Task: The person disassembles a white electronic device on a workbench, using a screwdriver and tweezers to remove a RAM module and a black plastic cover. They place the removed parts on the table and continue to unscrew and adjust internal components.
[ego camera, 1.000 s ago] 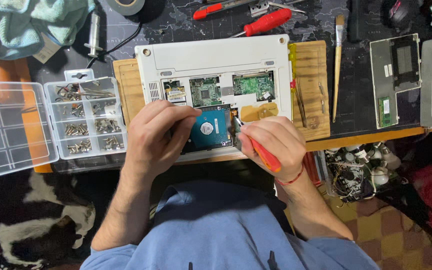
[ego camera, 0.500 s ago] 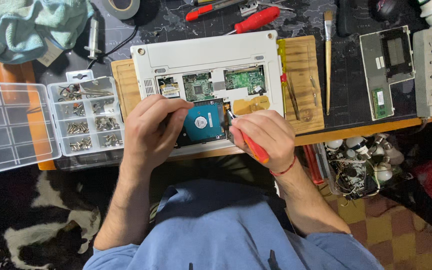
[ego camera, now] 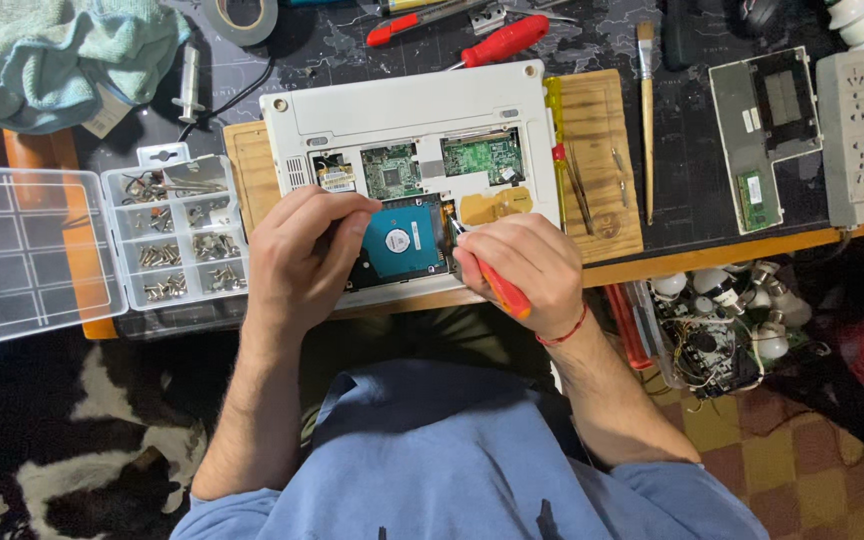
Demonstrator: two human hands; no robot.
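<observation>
At centre frame lay a white laptop (ego camera: 407, 110), upside down with its bottom cover off, resting on a wooden board (ego camera: 602, 130) over a dark work mat (ego camera: 692, 150). Exposed in the open bay were green circuit boards (ego camera: 482, 157) in the upper part and a hard drive (ego camera: 402, 243) with a blue label in the lower part, just left of centre. The left hand (ego camera: 302, 260) rested on the laptop's lower left, its fingers curled together with the tips touching the drive's left edge (whether they pinched anything could not be told). The right hand (ego camera: 517, 265), just right of the drive, was clamped around a red-handled screwdriver (ego camera: 500, 290), whose tip met the drive's right edge. At left of frame stood a clear compartment box (ego camera: 177, 235) holding screws, its lid (ego camera: 22, 255) folded open further left. In the upper left corner lay a pale green cloth (ego camera: 52, 50), with a roll of grey tape (ego camera: 242, 15) beside it. Along the top edge lay a second red-handled screwdriver (ego camera: 502, 40). Right of the laptop lay a yellow-handled tool (ego camera: 553, 110), tweezers (ego camera: 577, 190) and a small paintbrush (ego camera: 647, 110). At upper right lay a detached grey cover panel (ego camera: 762, 135) and a white power strip (ego camera: 850, 130).
</observation>
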